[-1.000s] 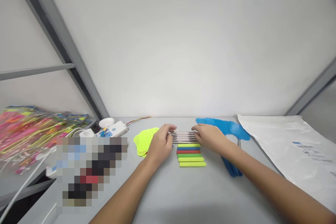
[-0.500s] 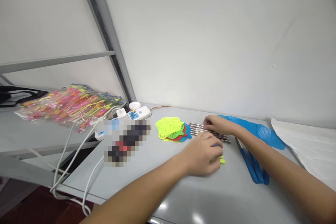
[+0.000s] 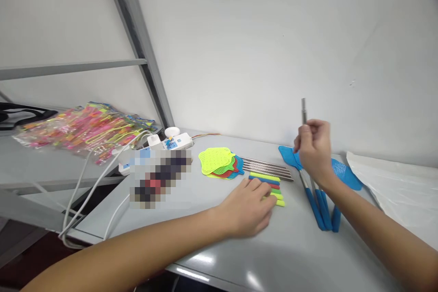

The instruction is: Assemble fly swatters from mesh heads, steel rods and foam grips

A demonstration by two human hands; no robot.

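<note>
My right hand (image 3: pixel 313 148) is raised above the table, closed around a silver metal rod (image 3: pixel 304 108) that points upward. My left hand (image 3: pixel 253 205) rests over a row of coloured handle grips (image 3: pixel 265 176) in yellow-green, blue, red and green. Its curled fingers are closed on a yellow-green grip (image 3: pixel 279 203) at the near end, partly hidden. Behind the row lie several loose metal rods (image 3: pixel 268 167) side by side. A fanned stack of fly swatter heads (image 3: pixel 216 160), yellow on top, sits left of the rods. Blue fly swatters (image 3: pixel 313 205) with metal shafts lie under my right forearm.
White plastic sheeting (image 3: pixel 386 187) covers the right end of the table. Power strips (image 3: pixel 178 142) with white cables (image 3: pixel 91 191) stand at left, near a pixelated item (image 3: pixel 160 182). Bagged colourful items (image 3: pixel 92 130) are heaped on the left shelf. A wall closes off the back.
My right hand has lifted up and right from the rods, now with one rod in it. My left hand has shifted slightly left, uncovering more of the coloured grips.
</note>
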